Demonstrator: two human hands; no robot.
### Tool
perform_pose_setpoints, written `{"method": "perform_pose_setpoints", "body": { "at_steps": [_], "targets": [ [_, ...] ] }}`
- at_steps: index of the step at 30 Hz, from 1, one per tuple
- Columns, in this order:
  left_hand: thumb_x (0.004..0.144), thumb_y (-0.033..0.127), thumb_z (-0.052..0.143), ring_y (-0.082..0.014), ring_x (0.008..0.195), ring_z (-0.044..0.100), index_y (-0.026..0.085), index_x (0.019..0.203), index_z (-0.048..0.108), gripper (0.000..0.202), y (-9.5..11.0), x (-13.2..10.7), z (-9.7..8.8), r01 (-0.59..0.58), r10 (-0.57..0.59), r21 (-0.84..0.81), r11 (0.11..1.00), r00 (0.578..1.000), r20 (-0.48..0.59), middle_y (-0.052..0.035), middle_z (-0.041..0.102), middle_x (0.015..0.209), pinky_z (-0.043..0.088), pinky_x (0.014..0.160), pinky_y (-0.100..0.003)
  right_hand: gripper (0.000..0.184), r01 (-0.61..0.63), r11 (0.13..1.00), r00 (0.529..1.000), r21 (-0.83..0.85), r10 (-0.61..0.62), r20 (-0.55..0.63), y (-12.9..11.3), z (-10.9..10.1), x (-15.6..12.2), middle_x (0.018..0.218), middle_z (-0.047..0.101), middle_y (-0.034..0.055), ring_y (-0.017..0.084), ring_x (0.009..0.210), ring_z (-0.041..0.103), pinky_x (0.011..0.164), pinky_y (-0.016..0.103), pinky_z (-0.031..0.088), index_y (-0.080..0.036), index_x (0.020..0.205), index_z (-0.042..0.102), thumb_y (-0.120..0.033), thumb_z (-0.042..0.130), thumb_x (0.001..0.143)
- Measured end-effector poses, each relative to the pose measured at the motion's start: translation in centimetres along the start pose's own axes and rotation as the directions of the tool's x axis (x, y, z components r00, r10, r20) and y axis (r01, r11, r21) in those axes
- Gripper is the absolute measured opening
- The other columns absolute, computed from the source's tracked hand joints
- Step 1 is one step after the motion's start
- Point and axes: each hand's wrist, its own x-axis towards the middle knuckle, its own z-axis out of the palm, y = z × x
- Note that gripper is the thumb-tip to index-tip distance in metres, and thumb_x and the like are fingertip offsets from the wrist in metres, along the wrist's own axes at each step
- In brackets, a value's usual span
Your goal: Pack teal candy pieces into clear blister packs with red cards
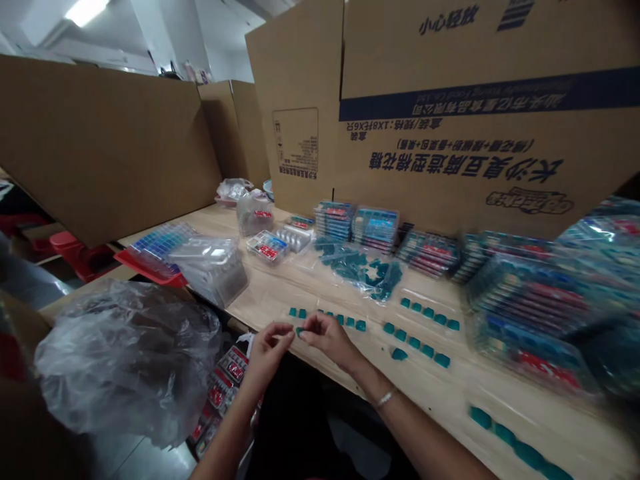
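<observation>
My left hand (267, 352) and my right hand (327, 337) meet over the near edge of a pale wooden table (500, 407), fingertips pinched together on one small teal piece (299, 331). Rows of the same small teal pieces (419, 343) lie on the table just beyond and to the right of my hands. A clear bag of loose teal pieces (365, 270) lies further back, behind the rows.
Stacks of clear packaged sets (525, 300) fill the right side and back of the table. Big cardboard boxes (450, 113) stand behind. At the left sit a clear plastic bag (125, 360), a red tray (150, 263) and clear lidded cases (215, 267).
</observation>
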Motion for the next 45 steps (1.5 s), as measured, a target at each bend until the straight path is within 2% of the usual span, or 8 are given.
{"method": "perform_pose_setpoints", "body": {
  "at_steps": [5, 12, 22, 25, 28, 33, 37, 45],
  "targets": [
    [0.078, 0.028, 0.057, -0.0237, 0.083, 0.059, 0.021, 0.082, 0.067, 0.013, -2.7, 2.1, -2.6, -0.280, 0.358, 0.642, 0.714, 0.934, 0.009, -0.0053, 0.069, 0.085, 0.044, 0.077, -0.039, 0.010, 0.266, 0.732, 0.964, -0.627, -0.194, 0.183, 0.5, 1.2, 6.4, 0.082, 0.063, 0.0032, 0.014, 0.079, 0.057, 0.074, 0.026, 0.044, -0.015, 0.076, 0.061, -0.006, 0.063, 0.073],
    [0.084, 0.025, 0.051, -0.0220, 0.083, 0.059, 0.019, 0.088, 0.064, 0.015, -4.7, 1.6, -2.0, -0.359, 0.461, 0.717, 0.598, 0.885, 0.059, -0.0063, 0.068, 0.088, 0.045, 0.078, -0.038, 0.008, 0.322, 0.648, 0.944, -0.690, -0.168, 0.283, 1.0, 2.2, 8.0, 0.084, 0.064, 0.0049, 0.017, 0.084, 0.059, 0.078, 0.027, 0.043, -0.015, 0.078, 0.064, -0.007, 0.064, 0.075],
    [0.083, 0.028, 0.053, -0.0245, 0.087, 0.061, 0.021, 0.088, 0.065, 0.014, -5.3, 2.1, -2.0, -0.454, 0.609, 0.722, 0.522, 0.791, 0.057, -0.0069, 0.069, 0.089, 0.045, 0.081, -0.041, 0.014, -0.152, 0.672, 0.916, -0.725, -0.180, -0.359, -0.4, -12.9, -7.7, 0.078, 0.062, 0.0031, 0.017, 0.068, 0.059, 0.065, 0.028, 0.044, -0.019, 0.081, 0.063, -0.017, 0.049, 0.083],
    [0.082, 0.024, 0.056, -0.0256, 0.089, 0.060, 0.021, 0.085, 0.064, 0.010, -4.2, 1.2, 0.8, -0.484, 0.666, 0.697, 0.529, 0.746, 0.012, -0.0075, 0.068, 0.091, 0.044, 0.083, -0.043, 0.017, -0.251, 0.659, 0.904, -0.709, -0.102, -0.415, 0.0, -14.0, -11.0, 0.085, 0.064, 0.0040, 0.017, 0.072, 0.060, 0.067, 0.028, 0.045, -0.020, 0.083, 0.063, -0.013, 0.048, 0.081],
    [0.081, 0.021, 0.053, -0.0211, 0.081, 0.061, 0.022, 0.083, 0.063, 0.010, -2.3, -0.9, 5.1, -0.567, 0.593, 0.465, 0.680, 0.798, 0.105, -0.0053, 0.067, 0.084, 0.048, 0.076, -0.037, 0.024, -0.236, 0.617, 0.946, -0.751, -0.030, -0.322, 0.7, -12.9, -11.4, 0.093, 0.064, 0.0058, 0.019, 0.085, 0.060, 0.077, 0.031, 0.046, -0.020, 0.087, 0.064, -0.006, 0.048, 0.075],
    [0.079, 0.027, 0.055, -0.0179, 0.076, 0.065, 0.020, 0.092, 0.062, 0.016, -0.6, -4.1, 11.2, -0.154, 0.142, 0.011, 0.988, 0.934, 0.329, -0.0051, 0.068, 0.081, 0.052, 0.067, -0.029, 0.014, -0.243, 0.817, 0.931, -0.523, 0.044, -0.363, 1.6, -10.5, -10.9, 0.080, 0.064, 0.0039, 0.018, 0.074, 0.060, 0.070, 0.030, 0.047, -0.018, 0.087, 0.063, -0.015, 0.055, 0.075],
    [0.071, 0.025, 0.063, -0.0185, 0.082, 0.066, 0.017, 0.094, 0.064, 0.024, -0.4, -4.3, 13.4, 0.087, -0.019, -0.191, 0.978, 0.942, 0.334, -0.0066, 0.070, 0.087, 0.052, 0.074, -0.029, 0.019, -0.174, 0.975, 0.926, -0.140, 0.114, -0.360, 2.7, -9.0, -10.8, 0.076, 0.067, 0.0026, 0.017, 0.069, 0.061, 0.064, 0.028, 0.048, -0.018, 0.083, 0.064, -0.035, 0.061, 0.076],
    [0.060, 0.028, 0.077, -0.0156, 0.067, 0.064, 0.014, 0.079, 0.068, 0.026, -0.2, -2.7, 12.8, 0.350, -0.194, -0.306, 0.885, 0.877, 0.440, -0.0045, 0.072, 0.074, 0.051, 0.068, -0.027, 0.030, -0.174, 0.971, 0.933, 0.164, 0.216, -0.287, 4.2, -8.8, -10.7, 0.078, 0.070, 0.0028, 0.016, 0.072, 0.064, 0.069, 0.029, 0.050, -0.018, 0.081, 0.068, -0.042, 0.074, 0.065]
  ]
}}
